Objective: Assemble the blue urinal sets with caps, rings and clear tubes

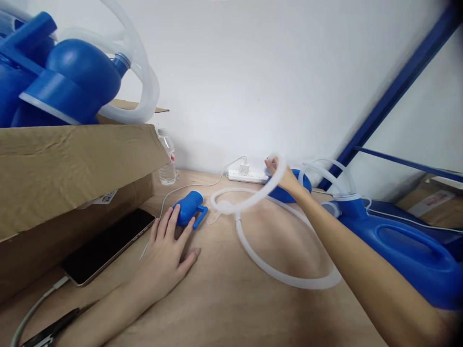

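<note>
Upon the pale wood-grain worktop (pixel 224 308) stands an open brown cardboard box (pixel 72 164). Well to the box's right lies a large blue plastic jug (pixel 383 265) with a moulded handle; nearer the box, a translucent white flexible tube (pixel 289 280) loops over the surface. The right hand's (pixel 284 177) fingers pinch the tube's raised part. Closer to the box, the left hand (pixel 164 260) rests, fingers spread and unclenched, against a small blue plastic vessel (pixel 187 209).
</note>
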### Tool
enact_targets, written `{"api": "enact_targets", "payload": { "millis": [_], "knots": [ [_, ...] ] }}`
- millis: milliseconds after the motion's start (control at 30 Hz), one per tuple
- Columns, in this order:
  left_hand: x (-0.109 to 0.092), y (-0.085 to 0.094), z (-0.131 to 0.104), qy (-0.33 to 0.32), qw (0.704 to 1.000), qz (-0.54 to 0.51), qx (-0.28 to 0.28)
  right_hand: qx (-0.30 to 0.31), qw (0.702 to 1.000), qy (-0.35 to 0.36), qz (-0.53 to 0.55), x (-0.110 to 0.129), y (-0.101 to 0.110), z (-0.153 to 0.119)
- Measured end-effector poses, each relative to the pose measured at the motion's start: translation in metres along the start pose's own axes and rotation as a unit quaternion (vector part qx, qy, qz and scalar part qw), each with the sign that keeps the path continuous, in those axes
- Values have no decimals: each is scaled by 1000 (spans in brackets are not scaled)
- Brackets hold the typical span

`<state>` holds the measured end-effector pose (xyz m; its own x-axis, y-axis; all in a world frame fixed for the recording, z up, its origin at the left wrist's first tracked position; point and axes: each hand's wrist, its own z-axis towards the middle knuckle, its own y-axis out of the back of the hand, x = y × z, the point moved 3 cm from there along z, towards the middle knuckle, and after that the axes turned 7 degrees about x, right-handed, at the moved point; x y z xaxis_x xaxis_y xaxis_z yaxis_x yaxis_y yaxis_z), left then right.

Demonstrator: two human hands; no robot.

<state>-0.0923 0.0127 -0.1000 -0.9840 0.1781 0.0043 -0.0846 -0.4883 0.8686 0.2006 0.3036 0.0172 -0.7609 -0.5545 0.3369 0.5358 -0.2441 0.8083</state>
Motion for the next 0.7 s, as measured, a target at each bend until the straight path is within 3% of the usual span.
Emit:
{"api": "enact_targets", "payload": {
  "millis": [133, 267, 400, 533, 700],
  "knots": [
    [5, -4, 0, 26, 999, -13, 17, 52, 997, 56, 19, 39, 2, -27],
    [10, -7, 1, 38, 999, -27, 24, 99, 989, 98, 40, 71, 21, -64],
    [15, -12, 2, 54, 997, -38, 31, 161, 972, 113, 130, 95, 43, -91],
    [17, -15, 2, 57, 997, -43, 38, 216, 952, 92, 194, 103, 56, -106],
    [15, -10, 5, 58, 997, -53, 28, 259, 944, 78, 191, 89, 56, -111]
  ]
}}
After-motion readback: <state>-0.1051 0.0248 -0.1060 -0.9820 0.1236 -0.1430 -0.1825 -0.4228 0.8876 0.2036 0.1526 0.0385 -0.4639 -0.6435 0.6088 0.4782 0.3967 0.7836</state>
